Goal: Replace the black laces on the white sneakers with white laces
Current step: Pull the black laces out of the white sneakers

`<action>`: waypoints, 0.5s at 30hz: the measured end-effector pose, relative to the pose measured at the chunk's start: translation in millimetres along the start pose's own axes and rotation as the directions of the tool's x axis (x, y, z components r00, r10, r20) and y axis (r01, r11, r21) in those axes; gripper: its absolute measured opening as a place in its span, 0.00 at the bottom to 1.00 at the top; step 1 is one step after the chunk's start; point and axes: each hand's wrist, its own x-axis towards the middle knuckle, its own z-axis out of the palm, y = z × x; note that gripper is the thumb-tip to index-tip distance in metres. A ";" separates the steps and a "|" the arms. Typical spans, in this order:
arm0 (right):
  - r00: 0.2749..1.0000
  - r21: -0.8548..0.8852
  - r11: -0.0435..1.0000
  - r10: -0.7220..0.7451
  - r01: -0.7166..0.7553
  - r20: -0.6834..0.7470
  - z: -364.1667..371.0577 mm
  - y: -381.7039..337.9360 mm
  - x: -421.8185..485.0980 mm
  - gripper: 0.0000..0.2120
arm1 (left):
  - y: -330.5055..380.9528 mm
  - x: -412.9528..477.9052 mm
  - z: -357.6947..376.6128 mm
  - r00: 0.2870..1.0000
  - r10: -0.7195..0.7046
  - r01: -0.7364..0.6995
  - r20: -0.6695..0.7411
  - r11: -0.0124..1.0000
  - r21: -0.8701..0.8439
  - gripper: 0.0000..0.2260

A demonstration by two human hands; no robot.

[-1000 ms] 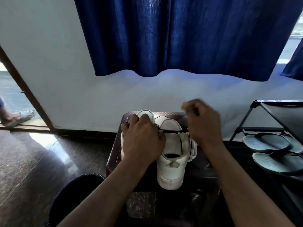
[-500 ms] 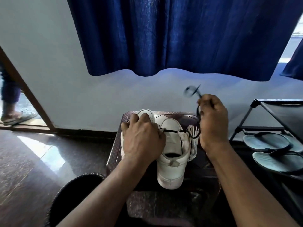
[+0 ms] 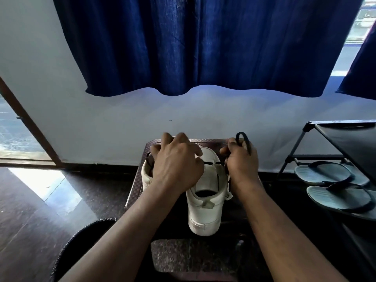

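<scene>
Black lace (image 3: 247, 144) is bunched in the right hand (image 3: 242, 162), which is clamped on it at 3 o'clock of the white sneaker (image 3: 205, 204); one strand crosses the eyelets. The left hand (image 3: 177, 165) lies bent over the foreparts (grip or mere press, I cannot tell). Best to draw the lace out level with the eyelets while steadying the shoe. On the bench (image 3: 134, 188) its long axis runs 6 to 12 o'clock, toe at 12.

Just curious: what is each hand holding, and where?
The right hand grips the thin black shoelace, a loop poking above its fist. The left hand rests on the white leather sneakers; whether it grips is unclear.
</scene>
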 end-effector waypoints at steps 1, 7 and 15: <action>0.999 0.018 1.000 0.026 -0.026 -0.024 -0.3 -0.4 0.5 0.12 | 3.6 4.3 0.4 1.000 0.028 -0.028 0.015 0.999 0.021 0.11; 0.998 -0.155 0.986 -0.048 0.054 0.039 -5.4 3.7 -14.5 0.12 | 18.8 11.8 14.2 0.982 0.079 -0.101 0.173 0.988 0.120 0.12; 0.974 -0.314 0.922 -0.207 0.225 0.089 -6.2 16.1 -29.3 0.03 | 25.2 12.0 17.3 0.980 0.060 -0.080 0.188 0.992 0.098 0.09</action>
